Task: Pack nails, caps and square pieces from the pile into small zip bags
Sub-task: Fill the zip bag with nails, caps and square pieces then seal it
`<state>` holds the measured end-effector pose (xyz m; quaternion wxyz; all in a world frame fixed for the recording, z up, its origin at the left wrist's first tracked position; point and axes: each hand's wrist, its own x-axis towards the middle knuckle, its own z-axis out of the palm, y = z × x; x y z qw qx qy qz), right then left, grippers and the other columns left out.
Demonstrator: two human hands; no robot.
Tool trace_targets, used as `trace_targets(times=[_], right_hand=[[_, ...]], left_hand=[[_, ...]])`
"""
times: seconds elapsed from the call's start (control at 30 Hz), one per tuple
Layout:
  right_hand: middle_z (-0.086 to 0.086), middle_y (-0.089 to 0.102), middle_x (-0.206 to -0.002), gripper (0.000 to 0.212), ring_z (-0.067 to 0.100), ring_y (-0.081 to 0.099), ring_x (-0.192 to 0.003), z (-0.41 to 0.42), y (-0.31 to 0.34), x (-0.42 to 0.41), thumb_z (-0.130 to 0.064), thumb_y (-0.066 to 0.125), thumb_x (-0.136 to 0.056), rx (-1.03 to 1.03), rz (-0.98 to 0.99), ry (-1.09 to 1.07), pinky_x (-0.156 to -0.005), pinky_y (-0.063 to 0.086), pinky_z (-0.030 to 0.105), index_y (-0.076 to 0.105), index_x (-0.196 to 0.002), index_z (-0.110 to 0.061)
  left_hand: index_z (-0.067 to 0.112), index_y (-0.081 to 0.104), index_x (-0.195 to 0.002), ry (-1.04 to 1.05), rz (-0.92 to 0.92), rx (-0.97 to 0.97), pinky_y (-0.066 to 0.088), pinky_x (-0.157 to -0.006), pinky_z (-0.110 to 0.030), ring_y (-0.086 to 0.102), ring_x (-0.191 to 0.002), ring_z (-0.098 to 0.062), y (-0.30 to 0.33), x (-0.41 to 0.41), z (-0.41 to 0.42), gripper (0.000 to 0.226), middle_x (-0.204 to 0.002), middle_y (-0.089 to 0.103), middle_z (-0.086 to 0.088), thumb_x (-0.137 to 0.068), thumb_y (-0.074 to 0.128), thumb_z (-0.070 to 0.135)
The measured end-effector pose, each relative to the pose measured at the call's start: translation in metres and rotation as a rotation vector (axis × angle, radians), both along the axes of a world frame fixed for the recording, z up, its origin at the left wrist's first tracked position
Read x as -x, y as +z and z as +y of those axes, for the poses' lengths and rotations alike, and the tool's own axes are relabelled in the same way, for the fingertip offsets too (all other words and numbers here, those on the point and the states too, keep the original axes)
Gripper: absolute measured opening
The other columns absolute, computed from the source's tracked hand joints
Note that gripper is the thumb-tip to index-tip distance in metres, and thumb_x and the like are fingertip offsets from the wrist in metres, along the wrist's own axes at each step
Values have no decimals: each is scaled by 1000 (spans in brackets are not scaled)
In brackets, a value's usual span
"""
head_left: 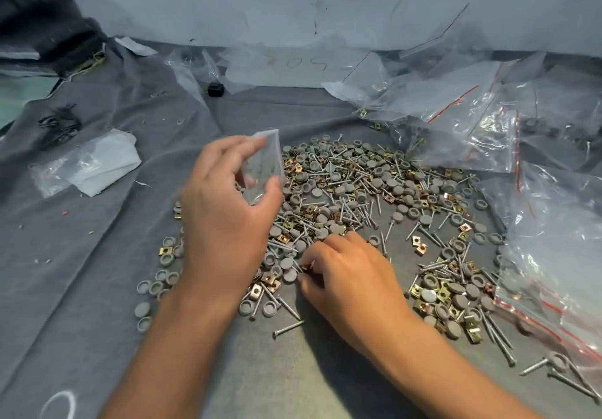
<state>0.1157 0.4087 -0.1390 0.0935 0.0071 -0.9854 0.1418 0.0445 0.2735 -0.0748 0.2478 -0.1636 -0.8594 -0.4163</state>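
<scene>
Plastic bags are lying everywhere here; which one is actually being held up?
The small clear zip bag pinched in the left hand, raised above the pile. The other bags lie flat on the cloth.

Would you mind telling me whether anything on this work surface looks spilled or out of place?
A few stray pieces lie away from the main pile: two nails at the lower right, partly under the red-striped zip bags, and some grey caps scattered to the left. Nothing looks damaged.
</scene>
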Motion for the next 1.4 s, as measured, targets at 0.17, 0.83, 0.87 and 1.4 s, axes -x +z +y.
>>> trace_targets(times=[0.17, 0.83, 0.87, 1.4], right_hand=[[-2, 65, -90, 25, 25, 58, -88, -10, 1, 2, -31, 45, -89, -172, -20, 51, -71, 45, 37, 67, -94, -22], [-6, 58, -95, 5, 22, 47, -89, -15, 9, -22, -24, 47, -103, 57, -110, 274, -79, 42, 38, 45, -99, -24], [-7, 60, -97, 5, 21, 49, -93, -15, 9, -22, -28, 48, -103, 73, -116, 254, -80, 42, 36, 48, -100, -25], [-17, 67, -78, 13, 3, 66, -72, 45, 56, -4, -17, 81, -82, 527, 348, 136, -63, 49, 11, 71, -88, -21]], left_hand=[[15, 67, -127, -30, -24, 56, 33, -91, -1, 52, -101, 5, -1, 2, 0, 45, -121, 61, 7, -83, 76, 15], [24, 68, -126, -214, -94, 218, 36, -87, -5, 51, -90, 2, -11, 7, -2, 49, -119, 60, 16, -80, 78, 11], [25, 67, -126, -218, -98, 227, 36, -86, -4, 51, -90, 2, -11, 7, -2, 49, -120, 59, 16, -80, 78, 12], [32, 58, -130, -303, -121, 352, 45, -83, -13, 51, -91, 1, -18, -1, 5, 58, -122, 44, 20, -78, 81, 20]])
